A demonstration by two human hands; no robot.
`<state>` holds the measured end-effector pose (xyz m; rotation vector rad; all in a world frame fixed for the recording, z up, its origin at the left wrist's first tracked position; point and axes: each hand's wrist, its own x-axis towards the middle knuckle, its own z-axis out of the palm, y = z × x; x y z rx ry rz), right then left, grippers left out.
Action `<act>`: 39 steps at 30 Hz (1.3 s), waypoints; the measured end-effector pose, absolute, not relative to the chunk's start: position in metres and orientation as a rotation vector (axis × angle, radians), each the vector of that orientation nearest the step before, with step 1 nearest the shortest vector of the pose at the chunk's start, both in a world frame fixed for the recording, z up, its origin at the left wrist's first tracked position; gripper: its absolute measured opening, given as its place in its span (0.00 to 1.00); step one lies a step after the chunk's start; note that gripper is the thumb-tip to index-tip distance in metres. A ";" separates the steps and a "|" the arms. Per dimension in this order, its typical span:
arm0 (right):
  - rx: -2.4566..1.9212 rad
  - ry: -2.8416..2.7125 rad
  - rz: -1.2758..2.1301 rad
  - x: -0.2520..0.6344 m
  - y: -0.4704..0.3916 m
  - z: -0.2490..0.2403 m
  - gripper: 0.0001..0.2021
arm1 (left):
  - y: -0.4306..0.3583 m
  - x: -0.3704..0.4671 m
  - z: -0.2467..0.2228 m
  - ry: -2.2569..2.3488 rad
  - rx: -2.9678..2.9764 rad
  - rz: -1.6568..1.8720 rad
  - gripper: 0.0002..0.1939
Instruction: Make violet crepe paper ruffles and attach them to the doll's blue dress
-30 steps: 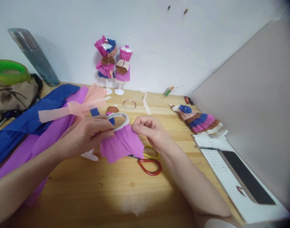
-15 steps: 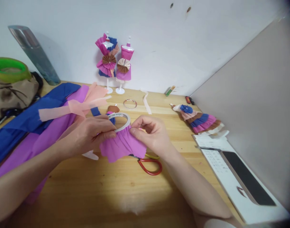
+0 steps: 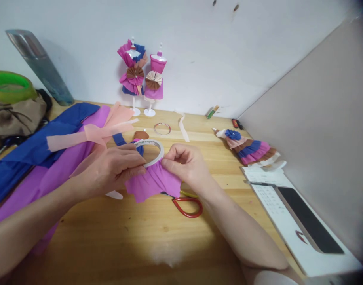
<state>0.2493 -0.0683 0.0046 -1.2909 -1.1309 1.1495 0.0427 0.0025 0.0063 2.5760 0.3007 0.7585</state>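
My left hand (image 3: 117, 168) pinches a roll of tape (image 3: 157, 156) together with the left part of a purple crepe paper strip (image 3: 153, 182). The strip's upper edge lies gathered in pleats along the front of the roll, and its lower edge flares out. At the right end of the gathers, my right hand (image 3: 187, 164) closes thumb and forefinger on the paper. Red-handled scissors (image 3: 187, 209) lie on the table below, their blades mostly covered by the paper. Behind the roll, a small brown, pink and blue dress form (image 3: 141, 135) is partly hidden.
Blue, purple and peach crepe paper (image 3: 71, 130) spreads across the left. Two dressed mini mannequins (image 3: 135, 75) stand against the wall, near a bottle (image 3: 46, 71). A ring (image 3: 162, 128) lies behind the hands. At right are a layered doll dress (image 3: 252, 150) and a phone (image 3: 308, 217).
The right hand has shifted slightly left along the gathers, drawing in the paper's right edge a little. The camera view has moved slightly; both hands keep their holds.
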 end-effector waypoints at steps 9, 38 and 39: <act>-1.112 -0.934 1.519 0.256 -0.059 -0.006 0.18 | 0.002 0.049 0.010 0.301 2.419 0.631 0.18; -0.978 -1.211 1.040 0.244 -0.076 0.008 0.19 | -0.005 0.060 0.001 0.360 1.033 0.744 0.11; -0.987 -1.203 1.025 0.243 -0.075 0.006 0.19 | -0.004 0.060 -0.001 0.352 1.013 0.752 0.11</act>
